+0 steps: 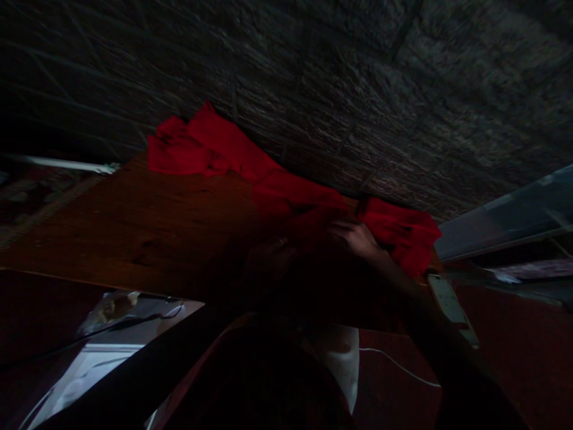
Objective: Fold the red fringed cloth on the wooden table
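A long piece of red cloth (pixel 299 191) lies bunched and folded across a brown wooden board (pixel 179 221). My right hand (pixel 358 240) is at the cloth's near middle part, its fingers drawn together on the fabric. In deep shadow to the left is my left hand (pixel 271 254), with a ring on one finger. It rests at the cloth's lower edge, and its fingers are too dark to make out. Folded red fabric (pixel 403 230) lies just beyond my right wrist. The near part of the cloth between my hands is lost in shadow.
A dark stone-block wall (pixel 286 71) rises right behind the board. By the board's right end lies a phone-like flat object (pixel 450 304). Below the front edge are a white box-like thing (pixel 102 364) with a dark cable, and a white cord (pixel 398 364) on the reddish floor.
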Available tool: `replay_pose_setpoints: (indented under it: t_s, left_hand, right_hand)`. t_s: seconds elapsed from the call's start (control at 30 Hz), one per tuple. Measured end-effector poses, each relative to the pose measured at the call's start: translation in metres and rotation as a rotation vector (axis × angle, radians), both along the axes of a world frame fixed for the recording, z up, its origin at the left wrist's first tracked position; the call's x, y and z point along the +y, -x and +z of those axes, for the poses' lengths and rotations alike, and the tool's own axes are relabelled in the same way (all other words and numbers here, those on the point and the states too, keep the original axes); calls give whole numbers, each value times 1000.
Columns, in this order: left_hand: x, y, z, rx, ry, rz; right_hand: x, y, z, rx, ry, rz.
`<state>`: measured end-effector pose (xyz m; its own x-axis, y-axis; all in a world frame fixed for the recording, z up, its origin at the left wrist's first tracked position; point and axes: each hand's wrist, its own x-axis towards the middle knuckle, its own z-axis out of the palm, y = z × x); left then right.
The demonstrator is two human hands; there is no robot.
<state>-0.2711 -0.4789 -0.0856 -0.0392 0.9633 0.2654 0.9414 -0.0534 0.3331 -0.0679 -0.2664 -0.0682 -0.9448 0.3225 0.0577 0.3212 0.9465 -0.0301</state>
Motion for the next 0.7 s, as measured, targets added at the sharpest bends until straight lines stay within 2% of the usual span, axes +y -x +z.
replay_pose_setpoints:
  t_s: [0.1, 0.2, 0.33, 0.47, 0.7]
  left_hand:
    - [0, 1, 5, -7, 18, -31]
    - [-1, 1, 10, -34, 30, -30]
    - [-2, 1, 13, -34, 32, -5]
    - [-2, -1, 8, -32, 33, 12]
    - [1, -3, -1, -32, 19, 69]
  right_hand:
    - [5, -3, -2, 18, -3, 31]
    - [15, -10, -2, 47, -17, -7]
    - [34, -23, -3, 110, -53, -132]
    - [43, -30, -3, 135, -80, -240]
    - [40, -21, -6, 123, -36, -134]
